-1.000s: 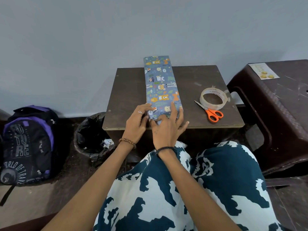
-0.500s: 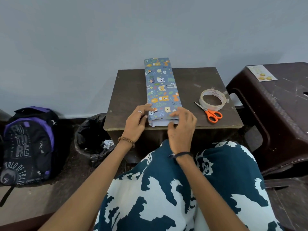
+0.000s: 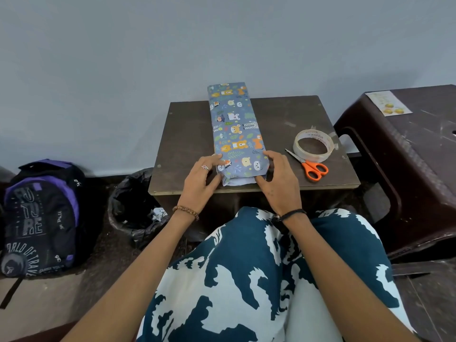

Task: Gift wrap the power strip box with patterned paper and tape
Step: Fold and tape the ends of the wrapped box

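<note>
The long box wrapped in blue animal-patterned paper [image 3: 234, 129] lies lengthwise on the small dark table [image 3: 187, 134], its far end overhanging the back edge. My left hand [image 3: 201, 183] presses the box's near-left corner with fairly straight fingers. My right hand [image 3: 278, 186] curls round the near-right corner, fingers on top and thumb against the folded paper at the near end. A roll of clear tape [image 3: 313, 145] and orange-handled scissors [image 3: 313, 169] lie to the right of the box.
A black-lined waste bin [image 3: 133, 208] stands at the table's left, and a black-and-purple backpack [image 3: 42, 218] leans against the wall further left. A dark plastic stool [image 3: 407, 156] with a printed card [image 3: 388, 103] stands to the right. My patterned lap fills the foreground.
My right hand slid from the middle of the box's near end to its near-right corner. The left hand stayed at the near-left corner. The box kept its place.
</note>
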A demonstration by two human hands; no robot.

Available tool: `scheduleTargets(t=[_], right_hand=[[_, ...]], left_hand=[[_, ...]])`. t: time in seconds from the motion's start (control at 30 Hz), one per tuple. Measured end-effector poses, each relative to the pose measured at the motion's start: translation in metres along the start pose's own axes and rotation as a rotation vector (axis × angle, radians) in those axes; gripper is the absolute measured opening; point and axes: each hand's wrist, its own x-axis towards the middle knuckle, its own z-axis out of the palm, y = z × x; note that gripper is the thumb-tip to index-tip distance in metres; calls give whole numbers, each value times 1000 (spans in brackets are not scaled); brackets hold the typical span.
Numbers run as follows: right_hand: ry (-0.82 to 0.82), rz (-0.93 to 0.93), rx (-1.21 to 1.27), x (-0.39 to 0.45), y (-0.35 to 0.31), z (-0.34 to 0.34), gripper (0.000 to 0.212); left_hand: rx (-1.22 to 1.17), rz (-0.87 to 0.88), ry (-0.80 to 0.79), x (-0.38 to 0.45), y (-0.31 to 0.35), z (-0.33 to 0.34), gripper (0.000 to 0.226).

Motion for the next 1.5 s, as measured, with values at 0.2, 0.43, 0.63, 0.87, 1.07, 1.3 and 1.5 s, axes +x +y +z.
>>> scheduleTargets(t=[0.2, 0.43, 0.63, 0.87, 1.07, 1.3, 1.5], right_hand=[[-243, -12, 157, 7, 13, -22, 58], [-184, -79, 203, 15, 17, -23, 44], [-62, -218, 49, 16, 18, -19, 36], [-73, -392, -172, 21, 17, -27, 17], [-93, -404, -135, 22, 23, -25, 18], [-90, -374, -75, 20, 26, -22, 17], [-89, -369, -91, 20, 25, -23, 15]], left_hand=[[119, -7, 13, 6, -2, 4, 39], [301, 268, -37, 14, -3, -5, 19], [359, 438, 16, 11, -2, -4, 6], [358, 418, 27, 8, 1, -4, 16], [310, 355, 31, 6, 5, -5, 19], [215, 325, 52, 6, 0, -3, 11], [256, 339, 26, 6, 0, -4, 17]])
